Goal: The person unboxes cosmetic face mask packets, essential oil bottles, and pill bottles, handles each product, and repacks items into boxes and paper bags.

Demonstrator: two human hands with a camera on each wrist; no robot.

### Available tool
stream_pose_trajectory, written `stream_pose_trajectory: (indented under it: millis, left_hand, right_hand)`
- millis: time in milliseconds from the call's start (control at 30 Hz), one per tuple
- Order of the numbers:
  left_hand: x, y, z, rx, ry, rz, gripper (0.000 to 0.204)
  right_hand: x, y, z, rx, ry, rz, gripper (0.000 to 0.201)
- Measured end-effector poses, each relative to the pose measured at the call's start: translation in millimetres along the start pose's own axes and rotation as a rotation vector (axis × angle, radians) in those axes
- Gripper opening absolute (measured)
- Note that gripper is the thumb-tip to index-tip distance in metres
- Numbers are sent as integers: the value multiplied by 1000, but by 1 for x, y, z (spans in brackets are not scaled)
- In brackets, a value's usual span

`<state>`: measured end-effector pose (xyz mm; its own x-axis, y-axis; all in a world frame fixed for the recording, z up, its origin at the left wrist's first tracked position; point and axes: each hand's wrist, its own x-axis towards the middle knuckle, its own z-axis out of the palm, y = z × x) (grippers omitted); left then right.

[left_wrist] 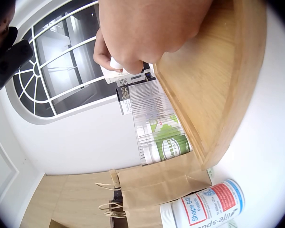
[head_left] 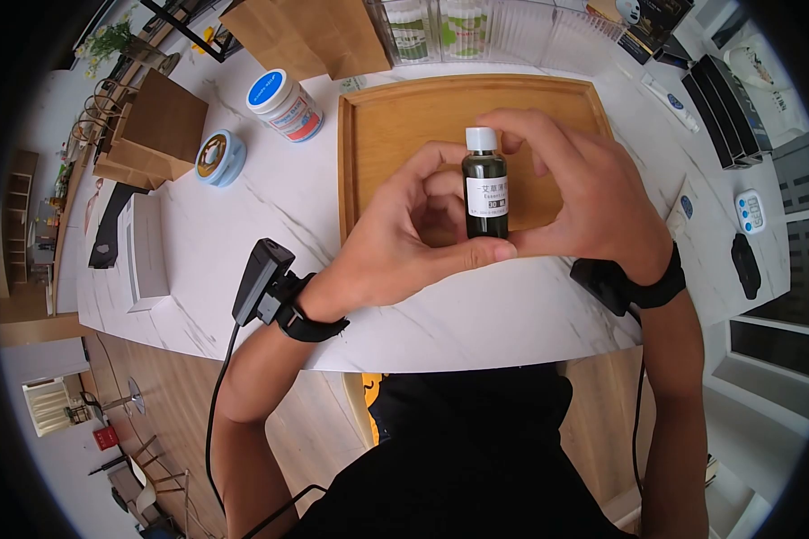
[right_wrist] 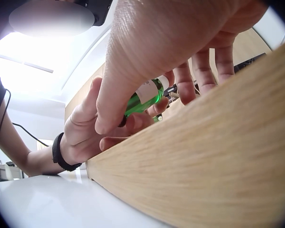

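Observation:
A small dark-green glass bottle (head_left: 485,220) with a white screw cap and a printed white label is held upright over the wooden tray (head_left: 463,85). My left hand (head_left: 391,234) grips it from the left, thumb across its base and fingers bent behind it. From the other side my right hand (head_left: 598,193) holds it between thumb and forefinger, the thumb low by the base and the forefinger up by the cap. Seen by the right wrist camera, the bottle (right_wrist: 149,92) looks bright green. In the left wrist view my left hand (left_wrist: 152,28) hides most of it.
Left of the tray stand a white supplement tub (head_left: 285,106) and a round blue jar (head_left: 219,158). Paper bags (head_left: 306,36) and a clear organizer (head_left: 548,36) line the back. A timer (head_left: 749,211) and tubes lie at the right. A white box (head_left: 142,251) stands far left.

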<state>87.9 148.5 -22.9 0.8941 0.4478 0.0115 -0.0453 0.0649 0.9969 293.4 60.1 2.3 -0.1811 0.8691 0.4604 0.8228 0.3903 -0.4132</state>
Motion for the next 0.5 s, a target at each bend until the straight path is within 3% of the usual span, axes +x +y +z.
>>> stream_pose_trajectory:
  millis: [300, 500]
  left_hand:
    - [0, -1, 0, -17, -9, 14, 66]
    - [-1, 4, 5, 130, 87, 39, 59]
  right_hand:
    - [1, -1, -1, 8, -17, 17, 78]
    - [-1, 0, 3, -46, 23, 15, 78]
